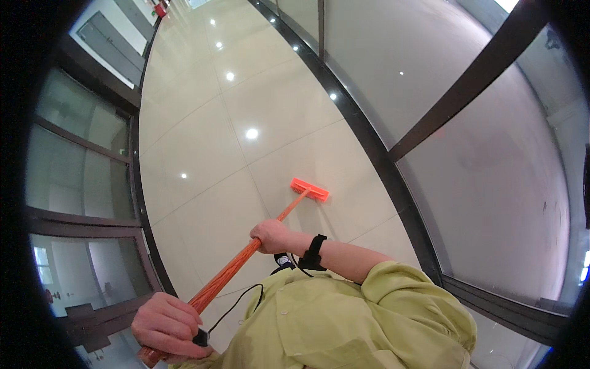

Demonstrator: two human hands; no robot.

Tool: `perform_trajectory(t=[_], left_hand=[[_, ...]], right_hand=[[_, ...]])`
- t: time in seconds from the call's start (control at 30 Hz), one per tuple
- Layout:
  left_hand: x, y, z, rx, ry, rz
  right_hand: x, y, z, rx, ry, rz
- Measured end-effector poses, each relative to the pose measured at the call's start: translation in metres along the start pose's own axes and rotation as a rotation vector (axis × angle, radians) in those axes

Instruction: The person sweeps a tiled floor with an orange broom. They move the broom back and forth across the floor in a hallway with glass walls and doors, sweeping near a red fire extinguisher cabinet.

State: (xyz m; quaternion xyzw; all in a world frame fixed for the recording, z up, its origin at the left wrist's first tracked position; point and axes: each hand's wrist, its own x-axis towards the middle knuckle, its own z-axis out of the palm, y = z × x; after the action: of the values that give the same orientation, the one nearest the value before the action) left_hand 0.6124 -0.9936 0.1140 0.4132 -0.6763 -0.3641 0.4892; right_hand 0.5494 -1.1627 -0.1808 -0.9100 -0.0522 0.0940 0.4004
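Both of my hands grip the wood-grain, orange-brown handle [228, 270] of a floor brush. My left hand [166, 327] is shut around the handle near its top end, low at the left of the view. Further down the shaft, my right hand [272, 236] is closed on it, in front of my body. The bright orange brush head [309, 189] rests on the tiled floor ahead, towards the right side of the corridor. Its bristles are mostly hidden under the head.
Shiny beige floor tiles [193, 124] run ahead between dark skirting borders. Dark-framed glass panels [479, 193] line the right, and a framed glass door [92, 263] stands at the left. Grey doors [108, 44] and a red object [160, 10] are farther off. A black cable [235, 305] hangs near my left wrist.
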Motion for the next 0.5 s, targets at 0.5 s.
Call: perform_trajectory(t=[0.5], left_hand=[[-0.044, -0.066, 0.043, 0.244, 0.438, -0.311]], right_hand=[[0.047, 0.099, 0.004, -0.203, 0.09, 0.011]])
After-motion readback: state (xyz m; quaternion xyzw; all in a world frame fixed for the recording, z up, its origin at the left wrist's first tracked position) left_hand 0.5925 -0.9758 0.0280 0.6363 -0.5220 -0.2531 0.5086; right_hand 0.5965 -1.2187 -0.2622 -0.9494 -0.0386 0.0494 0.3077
